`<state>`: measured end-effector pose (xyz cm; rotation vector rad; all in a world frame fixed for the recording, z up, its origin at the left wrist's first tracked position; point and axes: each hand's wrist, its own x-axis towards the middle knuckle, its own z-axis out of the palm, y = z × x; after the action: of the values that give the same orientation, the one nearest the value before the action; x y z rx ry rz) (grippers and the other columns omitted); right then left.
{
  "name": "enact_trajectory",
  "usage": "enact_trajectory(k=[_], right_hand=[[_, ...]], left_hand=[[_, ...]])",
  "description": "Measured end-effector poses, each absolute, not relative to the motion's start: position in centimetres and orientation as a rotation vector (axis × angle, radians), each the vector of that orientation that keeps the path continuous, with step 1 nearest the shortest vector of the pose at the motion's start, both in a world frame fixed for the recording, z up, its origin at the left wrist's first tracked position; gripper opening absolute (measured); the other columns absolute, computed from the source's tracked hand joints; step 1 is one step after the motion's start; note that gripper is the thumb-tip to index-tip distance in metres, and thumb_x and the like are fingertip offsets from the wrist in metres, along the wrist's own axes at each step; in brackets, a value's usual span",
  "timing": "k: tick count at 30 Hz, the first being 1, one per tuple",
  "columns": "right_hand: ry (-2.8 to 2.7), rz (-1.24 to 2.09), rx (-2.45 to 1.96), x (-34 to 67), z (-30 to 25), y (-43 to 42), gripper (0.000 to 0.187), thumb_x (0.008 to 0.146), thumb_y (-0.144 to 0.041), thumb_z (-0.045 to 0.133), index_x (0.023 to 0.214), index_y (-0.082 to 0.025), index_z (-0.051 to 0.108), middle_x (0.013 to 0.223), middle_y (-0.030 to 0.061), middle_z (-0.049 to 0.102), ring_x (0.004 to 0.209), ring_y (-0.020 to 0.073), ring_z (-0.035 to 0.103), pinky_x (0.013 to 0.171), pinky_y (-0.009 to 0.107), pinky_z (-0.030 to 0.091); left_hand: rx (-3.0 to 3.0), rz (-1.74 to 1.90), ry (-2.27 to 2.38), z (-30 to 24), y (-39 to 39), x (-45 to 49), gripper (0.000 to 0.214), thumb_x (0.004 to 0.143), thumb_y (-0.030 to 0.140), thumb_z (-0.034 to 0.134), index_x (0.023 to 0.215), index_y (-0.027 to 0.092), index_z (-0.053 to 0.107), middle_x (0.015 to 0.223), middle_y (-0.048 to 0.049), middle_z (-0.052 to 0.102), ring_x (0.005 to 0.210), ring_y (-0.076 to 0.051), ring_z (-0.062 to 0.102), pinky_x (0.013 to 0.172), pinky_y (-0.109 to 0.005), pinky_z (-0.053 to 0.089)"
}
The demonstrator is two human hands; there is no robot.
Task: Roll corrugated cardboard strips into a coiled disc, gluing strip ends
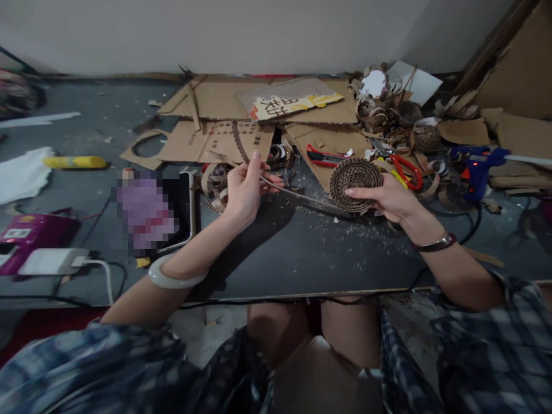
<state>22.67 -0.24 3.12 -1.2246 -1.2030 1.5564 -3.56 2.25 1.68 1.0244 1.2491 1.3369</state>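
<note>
My right hand (394,198) grips a coil of corrugated cardboard (347,175), thumb across its face and fingers behind it. From the coil's lower left side a loose cardboard strip (302,197) runs to my left hand (248,190). There the thumb and forefinger pinch it, the other fingers loosely spread. The strip's toothed free end (238,141) curves up past the left hand over the flat cardboard. Just beyond the coil lie a red utility knife (328,156) and red-handled scissors (405,171).
A blue glue gun (478,167) stands at the right. Curled cardboard scraps (388,123) pile up at the back right; flat cardboard sheets (202,141) lie behind my hands. At left are a phone (185,210), a yellow tube (75,163) and a white charger (54,261).
</note>
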Motion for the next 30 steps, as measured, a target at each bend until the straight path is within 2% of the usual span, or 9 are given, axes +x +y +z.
enact_trajectory(k=[4, 7, 9, 11, 12, 15, 20, 25, 30], right_hand=[[-1.208, 1.486, -1.189, 22.2, 2.8, -0.3, 0.035, 0.058, -0.031, 0.084, 0.088, -0.022, 0.069, 0.104, 0.0051, 0.071, 0.101, 0.0264, 0.066, 0.097, 0.050, 0.053], [-1.147, 1.432, -1.178, 21.6, 2.4, -0.5, 0.034, 0.061, -0.034, 0.082, 0.090, -0.021, 0.068, 0.106, 0.0060, 0.070, 0.103, 0.0265, 0.065, 0.096, 0.050, 0.053], [-1.081, 1.422, -1.187, 21.3, 2.3, -0.6, 0.038, 0.061, -0.034, 0.082, 0.093, -0.020, 0.068, 0.108, 0.0076, 0.070, 0.103, 0.0274, 0.065, 0.095, 0.050, 0.054], [-1.036, 1.414, -1.199, 21.2, 2.3, -0.6, 0.042, 0.060, -0.036, 0.082, 0.095, -0.019, 0.067, 0.109, 0.0080, 0.069, 0.105, 0.0279, 0.064, 0.092, 0.048, 0.055], [-1.027, 1.411, -1.205, 21.2, 2.2, -0.6, 0.043, 0.060, -0.038, 0.081, 0.096, -0.019, 0.067, 0.110, 0.0077, 0.069, 0.105, 0.0277, 0.064, 0.091, 0.047, 0.055], [-1.007, 1.410, -1.202, 21.0, 2.1, -0.7, 0.044, 0.062, -0.040, 0.079, 0.099, -0.020, 0.065, 0.113, 0.0071, 0.068, 0.109, 0.0269, 0.062, 0.092, 0.045, 0.055], [-1.037, 1.407, -1.186, 20.1, 1.6, -1.1, 0.044, 0.067, -0.040, 0.075, 0.104, -0.020, 0.063, 0.116, 0.0078, 0.066, 0.111, 0.0268, 0.061, 0.093, 0.045, 0.054], [-1.006, 1.460, -1.122, 19.7, 1.5, -1.2, 0.041, 0.066, -0.038, 0.074, 0.101, -0.021, 0.064, 0.114, 0.0062, 0.067, 0.111, 0.0259, 0.061, 0.091, 0.043, 0.056], [-1.010, 1.551, -1.131, 20.2, 1.8, -1.1, 0.038, 0.067, -0.038, 0.074, 0.099, -0.021, 0.065, 0.114, 0.0055, 0.068, 0.113, 0.0255, 0.059, 0.092, 0.043, 0.055]], left_hand=[[0.922, 1.316, 1.229, 1.6, 3.1, -3.9, 0.035, 0.086, 0.053, 0.053, 0.077, 0.019, 0.055, 0.061, -0.0004, 0.066, 0.057, -0.010, 0.065, 0.052, -0.017, 0.050], [0.809, 1.177, 1.126, 1.6, 3.1, -3.6, 0.043, 0.088, 0.058, 0.047, 0.087, 0.017, 0.059, 0.082, -0.0075, 0.071, 0.081, -0.015, 0.070, 0.066, -0.019, 0.054], [0.788, 1.114, 0.994, 1.7, 2.7, -3.3, 0.051, 0.088, 0.061, 0.044, 0.096, 0.013, 0.061, 0.101, -0.0130, 0.070, 0.101, -0.019, 0.067, 0.081, -0.022, 0.054], [0.821, 1.021, 0.863, 1.7, 2.0, -3.0, 0.050, 0.087, 0.057, 0.050, 0.105, 0.011, 0.060, 0.114, -0.0160, 0.065, 0.113, -0.024, 0.061, 0.093, -0.029, 0.051], [0.848, 0.961, 0.827, 1.8, 1.5, -2.8, 0.044, 0.085, 0.049, 0.058, 0.108, 0.011, 0.059, 0.116, -0.0162, 0.065, 0.114, -0.025, 0.061, 0.096, -0.032, 0.050], [0.877, 0.772, 0.789, 1.8, 0.0, -2.1, 0.039, 0.075, 0.024, 0.074, 0.109, 0.012, 0.057, 0.109, -0.0147, 0.068, 0.108, -0.024, 0.064, 0.101, -0.037, 0.046], [0.901, 0.626, 0.746, 1.8, -1.6, -0.6, 0.024, 0.080, 0.026, 0.071, 0.098, 0.011, 0.064, 0.115, -0.0150, 0.067, 0.106, -0.022, 0.065, 0.096, -0.036, 0.050], [0.897, 0.864, 0.713, 1.7, -1.5, -0.4, 0.015, 0.079, 0.024, 0.071, 0.088, 0.014, 0.065, 0.106, -0.0077, 0.070, 0.105, -0.018, 0.064, 0.096, -0.033, 0.049], [0.826, 0.982, 0.681, 2.0, -0.6, -1.0, 0.006, 0.088, 0.022, 0.060, 0.084, 0.017, 0.060, 0.097, -0.0031, 0.071, 0.101, -0.014, 0.065, 0.098, -0.033, 0.048]])
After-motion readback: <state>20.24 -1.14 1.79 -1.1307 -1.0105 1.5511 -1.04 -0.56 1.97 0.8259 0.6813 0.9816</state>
